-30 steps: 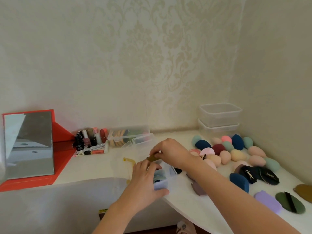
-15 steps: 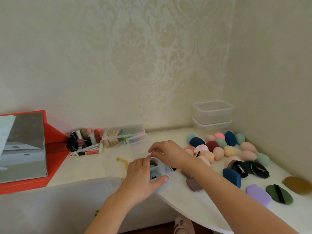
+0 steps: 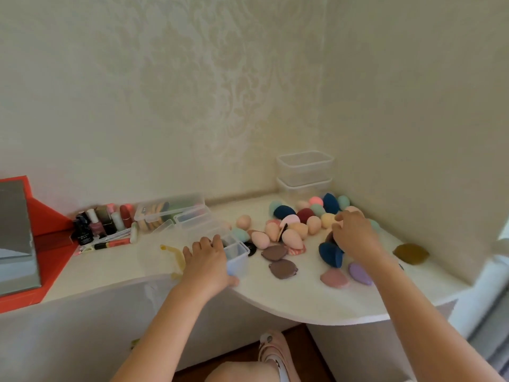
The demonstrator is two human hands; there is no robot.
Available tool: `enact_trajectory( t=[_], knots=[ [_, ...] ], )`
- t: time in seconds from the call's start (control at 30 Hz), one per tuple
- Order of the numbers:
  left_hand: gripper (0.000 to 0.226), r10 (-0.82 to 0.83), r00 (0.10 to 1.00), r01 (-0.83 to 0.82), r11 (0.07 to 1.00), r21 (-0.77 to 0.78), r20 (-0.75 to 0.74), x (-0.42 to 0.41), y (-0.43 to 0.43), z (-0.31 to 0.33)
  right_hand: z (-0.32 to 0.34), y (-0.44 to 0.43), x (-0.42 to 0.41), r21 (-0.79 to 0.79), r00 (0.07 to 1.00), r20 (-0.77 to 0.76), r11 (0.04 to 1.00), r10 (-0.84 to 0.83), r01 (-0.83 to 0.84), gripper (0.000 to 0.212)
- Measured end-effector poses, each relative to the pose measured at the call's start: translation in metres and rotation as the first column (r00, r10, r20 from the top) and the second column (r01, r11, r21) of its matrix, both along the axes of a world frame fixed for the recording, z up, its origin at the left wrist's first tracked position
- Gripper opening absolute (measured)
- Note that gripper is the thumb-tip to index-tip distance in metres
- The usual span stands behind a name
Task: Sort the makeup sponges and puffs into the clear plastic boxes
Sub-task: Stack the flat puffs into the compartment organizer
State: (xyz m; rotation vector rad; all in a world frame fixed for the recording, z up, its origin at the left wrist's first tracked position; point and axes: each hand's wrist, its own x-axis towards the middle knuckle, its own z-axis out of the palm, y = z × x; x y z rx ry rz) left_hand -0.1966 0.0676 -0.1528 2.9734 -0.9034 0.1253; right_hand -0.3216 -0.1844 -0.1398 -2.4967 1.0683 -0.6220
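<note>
Worktop (image 3: 275,301), white with a curved front edge, fills the corner between two pale patterned walls and carries all the things. At its far left stands a mirror (image 3: 13,235) in a red frame. In the back corner two clear boxes (image 3: 305,172) are stacked, one on the other. Along the back wall, left of the middle, lies a long clear box (image 3: 170,209), partly filled, and to its left is a group of small bottles (image 3: 96,224).

The left hand (image 3: 206,263) holds a small clear box (image 3: 237,260) near the front edge. The fingers lie over its rim and the thumb presses its near lower corner, so this grip is closed around the box.

The right hand (image 3: 355,235) reaches into the pile of egg-shaped sponges (image 3: 292,235), which spreads from the stacked boxes toward the middle. Its fingers are curled down over something dark, and I cannot tell if this grip holds anything. A dark blue sponge (image 3: 329,255) lies just beside that hand, toward the middle. Flat puffs (image 3: 281,268), brown, pink, purple and olive, lie apart nearer the front.
</note>
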Motion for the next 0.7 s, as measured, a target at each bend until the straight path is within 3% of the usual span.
enact_trajectory(
  t=[0.1,0.2,0.4,0.57,0.7],
  knots=[
    [0.089,0.003,1.0,-0.003,1.0,-0.021,-0.005,-0.002,0.0,0.0,-0.003,-0.017,-0.026,0.019,0.969,-0.179,0.984,-0.173,0.179,0.033],
    [0.088,0.0,1.0,0.0,0.999,-0.033,-0.014,-0.004,0.0,0.001,-0.008,-0.025,-0.05,0.076,0.922,-0.204,0.933,-0.33,0.35,0.039],
    [0.09,0.009,1.0,-0.009,1.0,-0.029,-0.02,-0.006,0.0,0.001,-0.026,-0.04,-0.056,0.069,0.919,-0.265,0.944,-0.293,0.321,0.036],
    [0.093,0.017,1.0,-0.018,1.0,-0.025,-0.011,-0.007,-0.001,0.002,-0.032,-0.046,-0.061,0.082,0.94,-0.103,0.939,-0.325,0.333,0.031],
    [0.095,0.016,1.0,-0.016,1.0,-0.016,-0.008,-0.007,-0.001,0.001,-0.024,-0.046,-0.059,0.163,0.921,0.17,0.931,-0.351,0.325,0.041]
  ],
)
